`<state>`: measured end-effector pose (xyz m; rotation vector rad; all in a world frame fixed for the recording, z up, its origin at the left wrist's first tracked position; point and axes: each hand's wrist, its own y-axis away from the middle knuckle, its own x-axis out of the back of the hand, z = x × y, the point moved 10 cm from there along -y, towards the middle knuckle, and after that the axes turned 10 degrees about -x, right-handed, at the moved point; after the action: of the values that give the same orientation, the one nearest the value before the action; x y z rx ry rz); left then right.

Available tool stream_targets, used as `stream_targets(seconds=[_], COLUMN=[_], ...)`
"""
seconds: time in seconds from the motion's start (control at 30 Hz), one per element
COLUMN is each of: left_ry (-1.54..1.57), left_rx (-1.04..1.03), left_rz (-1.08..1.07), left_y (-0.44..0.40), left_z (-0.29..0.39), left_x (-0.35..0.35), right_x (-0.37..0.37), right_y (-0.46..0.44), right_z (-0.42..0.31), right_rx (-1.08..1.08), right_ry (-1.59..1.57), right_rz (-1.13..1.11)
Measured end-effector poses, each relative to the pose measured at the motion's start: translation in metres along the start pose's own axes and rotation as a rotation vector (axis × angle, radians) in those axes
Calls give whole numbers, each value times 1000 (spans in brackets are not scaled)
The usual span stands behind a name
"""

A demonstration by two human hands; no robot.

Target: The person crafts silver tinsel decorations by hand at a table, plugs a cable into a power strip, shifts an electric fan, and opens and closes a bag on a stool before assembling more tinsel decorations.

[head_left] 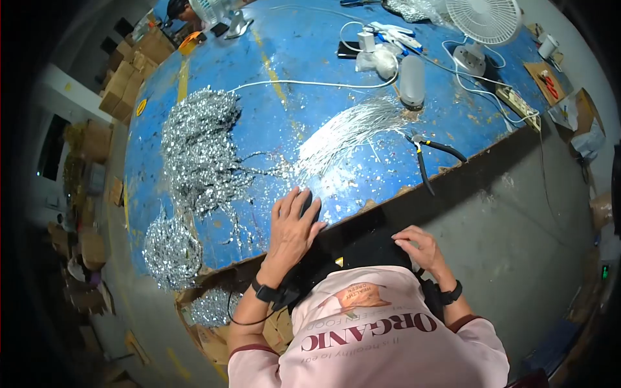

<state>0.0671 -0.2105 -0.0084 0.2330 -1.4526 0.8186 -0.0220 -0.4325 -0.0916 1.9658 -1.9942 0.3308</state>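
Observation:
My left hand (pixel 293 225) lies palm down at the near edge of the blue table (pixel 259 226), fingers stretched out and slightly apart. Beside its fingers is a dark patch, a shadow or an object; I cannot tell which. Over my lap, off the table, my right hand (pixel 420 247) has its thumb and forefinger drawn together; whatever may be between them is too small to make out. Beyond the left hand lies a bundle of thin silvery-white strands (pixel 349 136). Pliers (pixel 424 152) with black and yellow handles rest near the strands' right end. A large pile of silver tinsel (pixel 200 149) is to the left.
More tinsel (pixel 173 252) hangs over the left corner. At the back right stand a white fan (pixel 484 22), a clear bottle (pixel 412 81), gloves (pixel 394 35) and a power strip (pixel 517 107) with cables. Another person (pixel 184 13) is at the far left. Cardboard boxes (pixel 123 84) line the left.

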Motion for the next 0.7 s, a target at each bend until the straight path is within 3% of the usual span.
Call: stream_targets(seconds=[0.1,0.2,0.3,0.5,0.7], left_ry=[33,135,218,165,224], left_rx=[47,189,225,168,129], left_rz=[2,266,326,255,202], left_y=[22,35,14,-17,9], left_z=[2,-17,-37,-36,-11], left_x=[6,20,6,-13,-12], right_x=[11,2,-18,-45,-44], right_y=[-14,-29,-42,-51,-51], right_z=[-22,-46,-72,-83,-107], right_rx=[65,170,333,402,485], right_ry=[-30,-39,-6,52,136], right_rz=[7,-12,-15,-23,67])
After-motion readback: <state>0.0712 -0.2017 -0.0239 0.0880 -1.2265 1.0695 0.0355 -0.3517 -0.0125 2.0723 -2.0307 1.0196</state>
